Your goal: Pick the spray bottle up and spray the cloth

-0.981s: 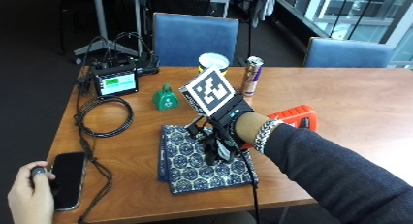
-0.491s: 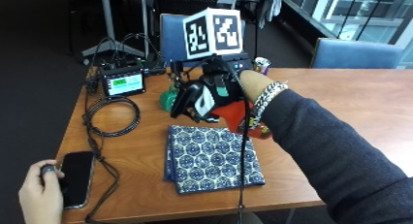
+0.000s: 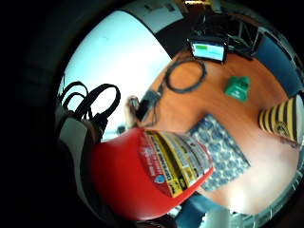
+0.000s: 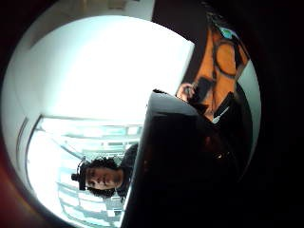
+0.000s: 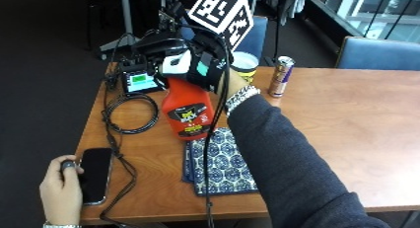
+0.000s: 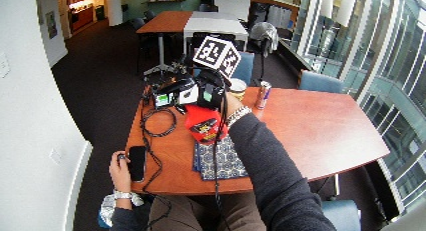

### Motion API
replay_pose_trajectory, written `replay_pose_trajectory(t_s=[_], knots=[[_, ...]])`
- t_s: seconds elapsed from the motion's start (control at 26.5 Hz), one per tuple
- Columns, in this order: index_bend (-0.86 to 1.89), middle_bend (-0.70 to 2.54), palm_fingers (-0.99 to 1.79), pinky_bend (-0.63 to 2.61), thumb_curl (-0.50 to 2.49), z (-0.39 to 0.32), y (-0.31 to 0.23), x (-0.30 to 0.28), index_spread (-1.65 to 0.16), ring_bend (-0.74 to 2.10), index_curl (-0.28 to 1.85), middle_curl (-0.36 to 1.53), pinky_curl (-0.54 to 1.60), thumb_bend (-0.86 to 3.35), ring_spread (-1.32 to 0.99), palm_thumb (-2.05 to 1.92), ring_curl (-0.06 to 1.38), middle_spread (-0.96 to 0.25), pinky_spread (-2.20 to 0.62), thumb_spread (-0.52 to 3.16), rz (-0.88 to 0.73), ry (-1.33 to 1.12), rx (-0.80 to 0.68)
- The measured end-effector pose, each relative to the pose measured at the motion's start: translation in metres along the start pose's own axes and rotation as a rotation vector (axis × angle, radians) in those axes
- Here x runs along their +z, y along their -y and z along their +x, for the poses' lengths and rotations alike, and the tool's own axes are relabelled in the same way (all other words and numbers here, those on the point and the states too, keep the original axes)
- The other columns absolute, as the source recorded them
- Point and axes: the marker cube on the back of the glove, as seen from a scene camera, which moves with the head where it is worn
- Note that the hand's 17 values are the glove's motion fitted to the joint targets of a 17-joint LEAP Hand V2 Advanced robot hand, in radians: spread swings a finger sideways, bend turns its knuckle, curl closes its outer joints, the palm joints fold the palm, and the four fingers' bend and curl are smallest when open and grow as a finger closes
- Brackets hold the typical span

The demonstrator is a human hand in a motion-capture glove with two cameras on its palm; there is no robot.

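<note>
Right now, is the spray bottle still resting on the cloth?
Apart. In the outside view the right hand holds the spray bottle raised, and the little-finger palm view shows the cloth lying flat on the table well beneath the bottle.

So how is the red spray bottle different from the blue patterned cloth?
The spray bottle is red, with a yellow and black label; the cloth is blue with a pale repeating pattern. The bottle is held up off the table by the gloved right hand, while the cloth lies on the table. The bottle is tall and bulky; the cloth is flat and folded.
</note>
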Motion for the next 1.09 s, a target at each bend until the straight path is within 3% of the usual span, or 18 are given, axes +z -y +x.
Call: replay_pose_trajectory(t_s=[0.15,0.3,1.09], knots=[[0.17,0.61,1.32,0.45,0.79,0.013,0.021,0.005,-0.32,0.65,0.59,0.52,0.40,-0.03,-0.24,0.98,0.47,-0.23,-0.33,0.27,0.257,0.188,-0.059],[0.17,0.60,1.32,0.46,0.79,0.029,0.027,0.019,-0.32,0.65,0.59,0.52,0.40,-0.03,-0.24,0.99,0.47,-0.22,-0.32,0.27,0.364,0.299,-0.066],[0.17,0.60,1.32,0.46,0.79,0.043,0.037,0.048,-0.32,0.65,0.59,0.52,0.40,-0.03,-0.23,0.99,0.47,-0.23,-0.32,0.30,0.326,0.372,-0.136]])
